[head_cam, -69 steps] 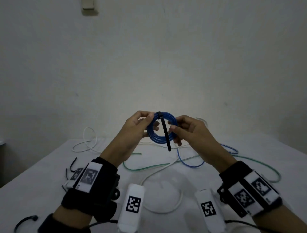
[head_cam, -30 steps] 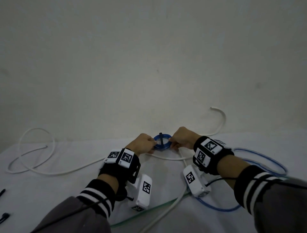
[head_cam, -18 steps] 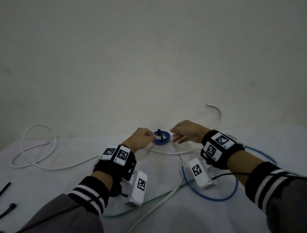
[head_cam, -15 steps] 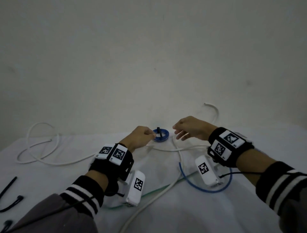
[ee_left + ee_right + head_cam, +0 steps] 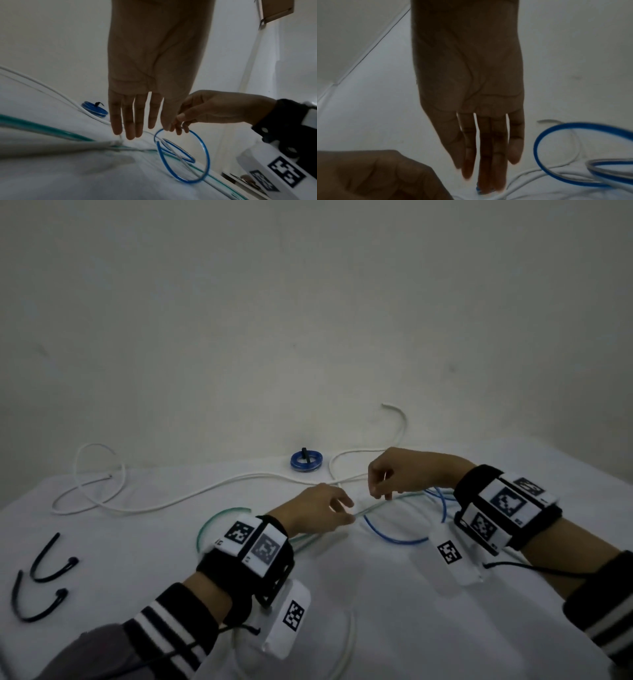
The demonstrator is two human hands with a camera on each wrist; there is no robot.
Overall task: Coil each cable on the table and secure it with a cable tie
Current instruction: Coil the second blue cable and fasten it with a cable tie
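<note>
Here, both hands are hovering low over the white-covered table [image 5: 394, 611], close together but not touching; the left hand [image 5: 317, 513] is reaching forward with its fingers [image 5: 130, 121] straight and slightly spread, tips just above the green cable [image 5: 219, 517] and a white cable [image 5: 191, 494], holding nothing; the right hand [image 5: 407, 472] is angling down beside it, fingers [image 5: 484, 155] extended and nearly together, their tips coming down onto the end of the loose blue cable [image 5: 394, 537]; whether those tips are actually pinching the blue end cannot be told from any view, since the contact is hidden under the fingers. The loose blue cable is lying in an open loop [image 5: 202, 159] directly below and to the near side of the right hand, crossing the green cable and a pale one. Beyond both hands, toward the wall, the finished blue coil [image 5: 307, 461] is resting flat on the table, its black cable tie [image 5: 304, 455] sticking up from it; it is well apart from either hand. Far out to the left of the left hand, two spare black ties [image 5: 44, 577] are lying curved on the cloth. The white cable is trailing from beyond the right hand across to the far left.
</note>
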